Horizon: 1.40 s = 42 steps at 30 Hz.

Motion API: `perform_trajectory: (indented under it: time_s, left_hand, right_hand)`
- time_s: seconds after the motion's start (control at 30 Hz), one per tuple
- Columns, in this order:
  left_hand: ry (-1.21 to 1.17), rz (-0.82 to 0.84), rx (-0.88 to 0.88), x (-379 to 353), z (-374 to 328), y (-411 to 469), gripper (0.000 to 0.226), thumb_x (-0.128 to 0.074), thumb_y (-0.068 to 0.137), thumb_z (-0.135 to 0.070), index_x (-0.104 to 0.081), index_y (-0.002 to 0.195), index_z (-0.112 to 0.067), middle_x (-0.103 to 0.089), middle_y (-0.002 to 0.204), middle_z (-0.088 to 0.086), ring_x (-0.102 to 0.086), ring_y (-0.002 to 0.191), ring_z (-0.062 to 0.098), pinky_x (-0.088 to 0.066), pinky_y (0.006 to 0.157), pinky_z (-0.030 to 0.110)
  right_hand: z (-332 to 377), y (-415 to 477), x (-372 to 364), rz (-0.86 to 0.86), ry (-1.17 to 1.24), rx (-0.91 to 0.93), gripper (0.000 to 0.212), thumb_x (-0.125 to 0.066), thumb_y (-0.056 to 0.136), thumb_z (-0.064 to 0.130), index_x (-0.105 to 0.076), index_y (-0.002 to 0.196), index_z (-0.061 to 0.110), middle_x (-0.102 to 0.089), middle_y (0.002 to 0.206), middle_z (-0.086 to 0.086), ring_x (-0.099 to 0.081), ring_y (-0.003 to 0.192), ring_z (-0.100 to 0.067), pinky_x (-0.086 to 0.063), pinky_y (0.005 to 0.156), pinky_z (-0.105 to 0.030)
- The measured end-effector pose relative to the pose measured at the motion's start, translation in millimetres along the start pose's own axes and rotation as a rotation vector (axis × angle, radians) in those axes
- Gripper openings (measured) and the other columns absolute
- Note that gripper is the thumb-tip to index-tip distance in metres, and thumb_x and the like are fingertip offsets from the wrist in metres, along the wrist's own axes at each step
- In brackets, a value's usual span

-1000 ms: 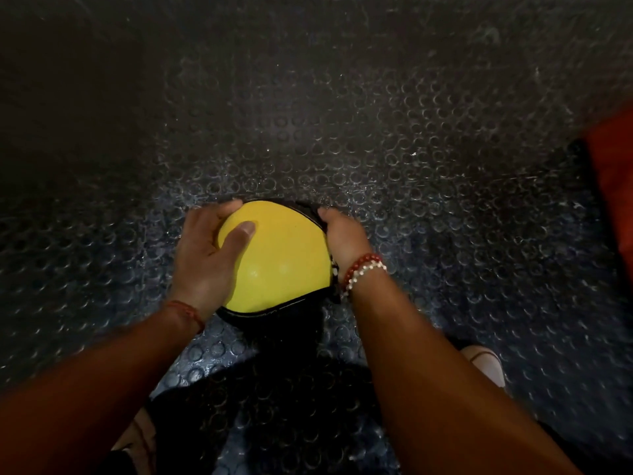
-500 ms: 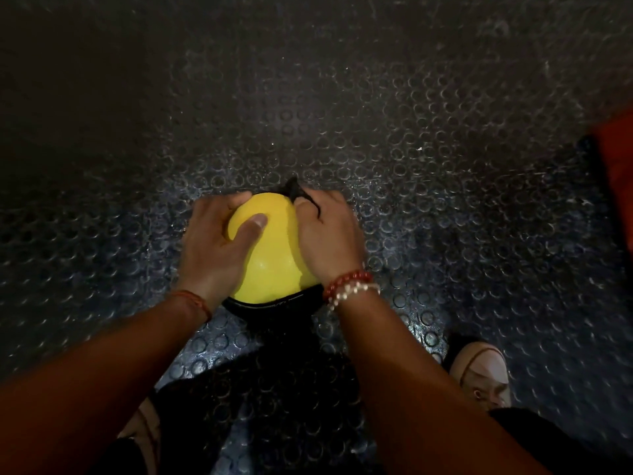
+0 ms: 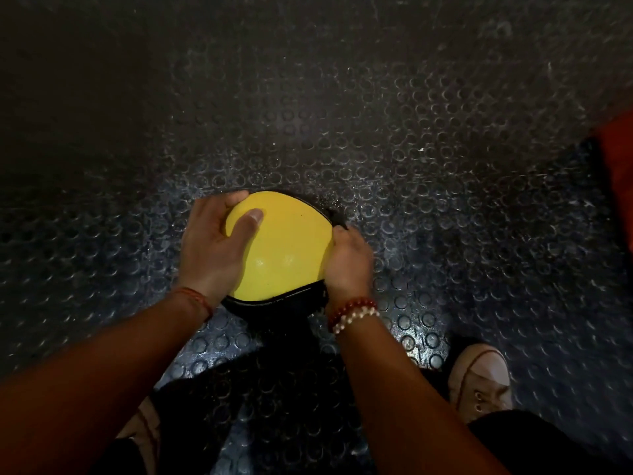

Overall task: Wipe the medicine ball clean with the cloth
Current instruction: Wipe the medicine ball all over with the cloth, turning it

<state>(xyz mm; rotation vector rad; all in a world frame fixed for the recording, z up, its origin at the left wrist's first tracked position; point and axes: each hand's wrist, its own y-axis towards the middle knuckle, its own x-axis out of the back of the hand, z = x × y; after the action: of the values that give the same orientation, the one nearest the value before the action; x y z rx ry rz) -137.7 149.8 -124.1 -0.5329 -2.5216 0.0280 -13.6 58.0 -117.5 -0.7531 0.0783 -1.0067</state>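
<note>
Centre frame, left hand (image 3: 209, 250) cups the yellow-and-black round medicine ball (image 3: 287, 248), thumb across it; right hand (image 3: 349, 267) grips a dark cloth (image 3: 338, 222) against its right side

Dim light is hanging over the scene, with most of the studded floor (image 3: 411, 114) fading into near black toward 9, 10 and 11 o'clock. A cool bluish light is catching the raised studs around the centre and toward 4 o'clock, where they are glinting brightly. The yellow panel of the medicine ball (image 3: 284, 248) is standing out as the brightest thing, and two small soft glare spots are showing on its lower part. A dark shadow is lying at 6 o'clock just below the ball. The wide lens is bending the floor pattern at the edges, and the studs there are smearing into blur.
</note>
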Motion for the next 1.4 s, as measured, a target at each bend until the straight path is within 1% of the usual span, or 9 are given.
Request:
perform_trajectory:
  time_s: [0.17, 0.27, 0.47, 0.6, 0.7, 0.8, 1.03, 1.23, 1.4]
  left_hand:
    - [0.015, -0.006, -0.016, -3, -3, -1, 0.045, -0.057, 0.081, -0.046, -0.063, 0.120, -0.026, -0.046, 0.113, -0.011, -0.047, 0.097, -0.005, -0.028, 0.079, -0.006]
    - [-0.006, 0.007, -0.037, -1, 0, -2, 0.046, -0.058, 0.080, -0.051, -0.062, 0.119, -0.027, -0.044, 0.106, -0.020, -0.045, 0.101, -0.004, -0.028, 0.080, -0.006]
    - [-0.045, 0.019, -0.006, -1, 7, 2, 0.036, -0.056, 0.083, -0.048, -0.060, 0.117, -0.035, -0.047, 0.116, -0.011, -0.049, 0.096, -0.008, -0.034, 0.086, 0.005]
    - [-0.077, -0.005, 0.017, 0, 9, 2, 0.037, -0.056, 0.080, -0.054, -0.060, 0.113, -0.038, -0.049, 0.110, -0.021, -0.049, 0.100, -0.016, -0.036, 0.086, 0.005]
    - [-0.060, -0.002, 0.026, 0, 9, 3, 0.033, -0.056, 0.083, -0.049, -0.060, 0.114, -0.038, -0.049, 0.115, -0.015, -0.048, 0.100, -0.017, -0.034, 0.085, 0.005]
    - [-0.037, 0.001, 0.018, 0, 7, 3, 0.034, -0.055, 0.083, -0.049, -0.060, 0.115, -0.037, -0.048, 0.119, -0.011, -0.047, 0.098, -0.019, -0.033, 0.083, 0.002]
    - [-0.026, 0.021, -0.016, 1, 3, -1, 0.056, -0.052, 0.075, -0.061, -0.062, 0.120, -0.029, -0.046, 0.115, -0.010, -0.049, 0.109, 0.004, -0.035, 0.089, 0.012]
    - [-0.007, 0.014, -0.007, -1, 4, 1, 0.053, -0.054, 0.079, -0.058, -0.062, 0.124, -0.030, -0.046, 0.116, -0.010, -0.047, 0.104, 0.000, -0.031, 0.082, 0.000]
    - [-0.034, 0.014, -0.002, -1, 5, 1, 0.050, -0.052, 0.077, -0.062, -0.061, 0.118, -0.036, -0.047, 0.116, -0.011, -0.049, 0.109, 0.003, -0.035, 0.089, 0.010]
  right_hand:
    - [18, -14, -5, 0.028, -0.369, 0.446, 0.034, -0.042, 0.096, 0.034, -0.058, 0.125, 0.030, -0.051, 0.123, 0.007, -0.049, 0.104, -0.012, -0.037, 0.085, -0.029]
    - [34, 0, -10, 0.120, -0.507, 0.546, 0.031, -0.041, 0.095, 0.036, -0.063, 0.115, 0.028, -0.056, 0.116, 0.003, -0.054, 0.101, -0.019, -0.044, 0.086, -0.035]
    - [47, 35, -9, 0.305, -0.364, 0.234, 0.030, -0.044, 0.096, 0.026, -0.068, 0.083, 0.013, -0.060, 0.084, -0.001, -0.054, 0.078, -0.017, -0.042, 0.079, -0.030]
    - [26, 34, 8, 0.255, -0.218, -0.077, 0.030, -0.044, 0.097, 0.029, -0.067, 0.090, 0.011, -0.062, 0.109, -0.007, -0.056, 0.106, -0.022, -0.040, 0.099, -0.032]
    - [9, 18, 7, 0.145, -0.142, -0.094, 0.036, -0.039, 0.099, 0.028, -0.060, 0.121, 0.008, -0.053, 0.132, -0.008, -0.050, 0.113, -0.018, -0.034, 0.099, -0.027]
    - [5, -4, 0, 0.022, -0.043, 0.017, 0.036, -0.041, 0.098, 0.029, -0.055, 0.129, 0.017, -0.051, 0.133, 0.000, -0.047, 0.106, -0.012, -0.033, 0.090, -0.025]
    - [30, -7, -12, 0.085, -0.538, 0.565, 0.034, -0.038, 0.096, 0.037, -0.059, 0.122, 0.029, -0.053, 0.119, 0.004, -0.053, 0.101, -0.018, -0.043, 0.084, -0.033]
    - [45, 28, -9, 0.227, -0.356, 0.261, 0.027, -0.045, 0.095, 0.027, -0.064, 0.079, 0.019, -0.062, 0.088, -0.001, -0.056, 0.079, -0.018, -0.041, 0.070, -0.029]
    - [37, 28, 6, 0.197, -0.133, -0.097, 0.035, -0.037, 0.101, 0.016, -0.056, 0.125, 0.001, -0.054, 0.132, -0.016, -0.051, 0.117, -0.026, -0.036, 0.094, -0.027]
